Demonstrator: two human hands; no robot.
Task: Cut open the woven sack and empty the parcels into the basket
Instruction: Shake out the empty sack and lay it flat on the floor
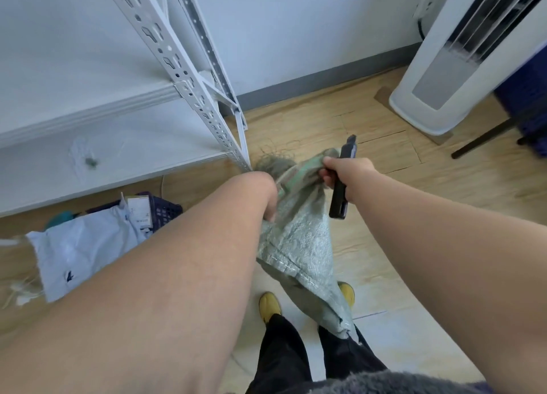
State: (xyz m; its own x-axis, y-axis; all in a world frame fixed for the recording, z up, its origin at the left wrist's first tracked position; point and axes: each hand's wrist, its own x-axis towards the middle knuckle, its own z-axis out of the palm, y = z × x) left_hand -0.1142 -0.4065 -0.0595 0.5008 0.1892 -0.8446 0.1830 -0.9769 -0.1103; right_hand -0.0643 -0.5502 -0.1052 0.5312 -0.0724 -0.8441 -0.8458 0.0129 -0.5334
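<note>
Item 1, woven sack: grey-green, limp, hangs flat betw. both hands above the floor; frayed threads at top end. Looks empty, as a judgement only.

Item 2, right hand: fingers curled round a dark cutter, same hand also pinching the sack's bunched top. Blade not visible; can't tell if extended.

Item 3, left hand: mostly hidden behind forearm and sack fabric; seems to clutch sack lower down, but fingers can't be read for sure.

Item 4, parcels: white poly mailers, 1 large w/ small dark logo, lying at left on/over dark basket, which sits on floor just beside the white shelf rack.

Misc.: tower fan/heater unit far right, well apart; yellow shoes below.

Step in hand, est.: cutting and tipping appear done; sack being gathered up.

Next move calls for: check the sack holds nothing, keep the cutter clear of the left arm, set both aside.
</note>
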